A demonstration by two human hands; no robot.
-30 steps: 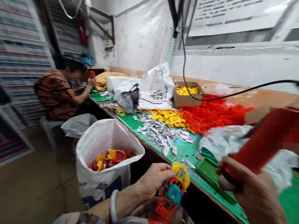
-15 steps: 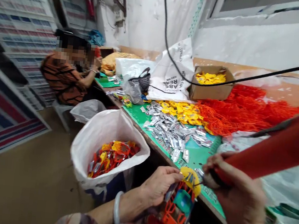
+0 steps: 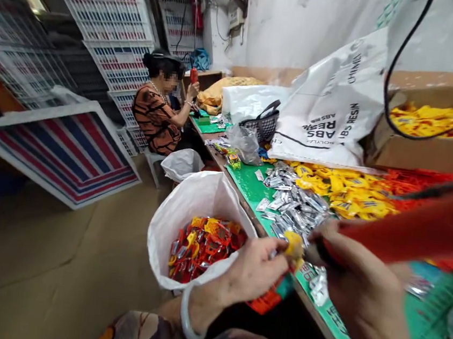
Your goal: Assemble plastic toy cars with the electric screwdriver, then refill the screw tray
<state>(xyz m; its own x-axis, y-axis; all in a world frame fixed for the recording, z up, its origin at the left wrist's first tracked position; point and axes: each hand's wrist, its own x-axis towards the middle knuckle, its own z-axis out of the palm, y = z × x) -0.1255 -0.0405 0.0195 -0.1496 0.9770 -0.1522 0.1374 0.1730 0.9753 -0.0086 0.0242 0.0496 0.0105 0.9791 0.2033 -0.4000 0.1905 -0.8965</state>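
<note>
My left hand (image 3: 258, 272) is closed on an orange plastic frame (image 3: 267, 302) that carries a yellow piece (image 3: 293, 245) and a teal patch. In my right hand (image 3: 367, 292) is a red electric screwdriver (image 3: 414, 232), gripped near its nose. The screwdriver's nose meets the yellow piece, though blur hides the exact contact. Beyond both hands, small silver parts (image 3: 293, 203) lie heaped on the green bench top (image 3: 251, 182). Left of my left hand, an open white sack (image 3: 162, 238) contains many orange, yellow and silver pieces (image 3: 202, 248).
Yellow parts (image 3: 341, 189) and red-orange parts (image 3: 415, 184) lie further back, beside a cardboard box (image 3: 434, 153). A printed white sack (image 3: 329, 115) leans against the wall. A black cable (image 3: 390, 73) hangs at right. Another person (image 3: 159, 114) sits farther along the bench, by stacked crates (image 3: 111, 33).
The view has turned left, so bench and sack appear further right. Both hands stay together at the piece, which has tilted and is now more hidden behind my left hand.
</note>
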